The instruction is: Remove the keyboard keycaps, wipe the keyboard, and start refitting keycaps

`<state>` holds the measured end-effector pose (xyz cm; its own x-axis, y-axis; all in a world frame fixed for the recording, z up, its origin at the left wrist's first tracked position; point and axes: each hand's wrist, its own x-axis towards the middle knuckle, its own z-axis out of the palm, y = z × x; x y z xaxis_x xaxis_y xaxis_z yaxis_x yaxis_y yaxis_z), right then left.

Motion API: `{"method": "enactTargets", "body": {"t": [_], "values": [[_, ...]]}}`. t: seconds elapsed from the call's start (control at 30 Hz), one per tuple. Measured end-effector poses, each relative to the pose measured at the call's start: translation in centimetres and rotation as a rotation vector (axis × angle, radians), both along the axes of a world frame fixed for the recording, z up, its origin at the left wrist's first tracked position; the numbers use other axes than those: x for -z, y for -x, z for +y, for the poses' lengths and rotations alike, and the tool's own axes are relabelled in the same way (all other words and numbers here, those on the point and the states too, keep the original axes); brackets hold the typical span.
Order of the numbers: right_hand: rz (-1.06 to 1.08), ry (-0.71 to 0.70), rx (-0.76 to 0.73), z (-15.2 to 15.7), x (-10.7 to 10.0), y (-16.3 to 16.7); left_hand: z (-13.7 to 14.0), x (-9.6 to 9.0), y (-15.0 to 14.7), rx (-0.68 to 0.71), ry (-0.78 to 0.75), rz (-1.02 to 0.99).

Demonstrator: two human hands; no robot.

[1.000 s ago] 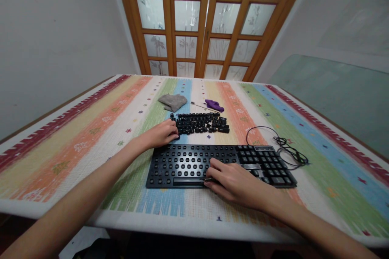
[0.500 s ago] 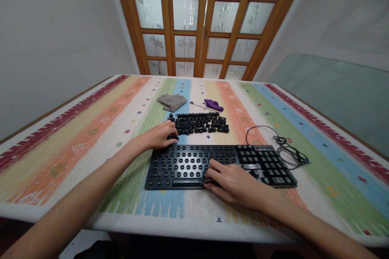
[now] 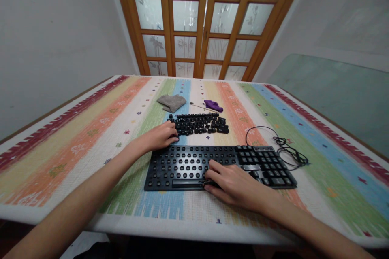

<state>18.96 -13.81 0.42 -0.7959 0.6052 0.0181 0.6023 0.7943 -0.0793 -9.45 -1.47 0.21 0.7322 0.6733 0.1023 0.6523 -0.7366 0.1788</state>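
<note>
A black keyboard (image 3: 197, 168) lies near the table's front edge; most of its left section shows bare switches. Its long space bar (image 3: 187, 183) sits in the front row. My right hand (image 3: 225, 180) rests over the front row at the space bar's right end, its fingers curled around something small and dark, mostly hidden. Behind the keyboard, black keycaps (image 3: 199, 123) lie loose in rows. My left hand (image 3: 162, 134) is closed at the left end of these rows, with a black keycap partly showing at its fingertips.
A grey cloth (image 3: 172, 102) lies behind the keycaps, with a thin brush-like stick (image 3: 202, 107) and a purple cloth (image 3: 213, 105) to its right. The keyboard's cable (image 3: 291, 153) is coiled at the right. A patterned cloth (image 3: 133, 174) covers the table.
The fingers of my left hand have shifted slightly at the left end of the keycap rows, so less of the dark keycap shows. My right hand has hardly moved.
</note>
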Motion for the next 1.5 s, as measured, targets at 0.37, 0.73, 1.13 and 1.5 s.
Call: {"method": "enactTargets", "body": {"t": [0.37, 0.73, 1.13, 1.5], "values": [[-0.059, -0.031, -0.013, 0.0, 0.1, -0.1, -4.5, -2.0, -0.1, 0.016, 0.013, -0.186], [-0.178, -0.12, -0.135, 0.6, -0.7, 1.1, -12.8, 0.9, -1.9, 0.123, -0.051, -0.138], [-0.216, -0.2, -0.217, 1.6, 0.8, 1.8, -13.4, 2.8, -2.7, 0.13, -0.249, -0.137], [-0.273, -0.162, -0.283, 2.2, 0.3, 2.5, -14.3, 3.1, -3.1, 0.087, -0.292, -0.12]]}}
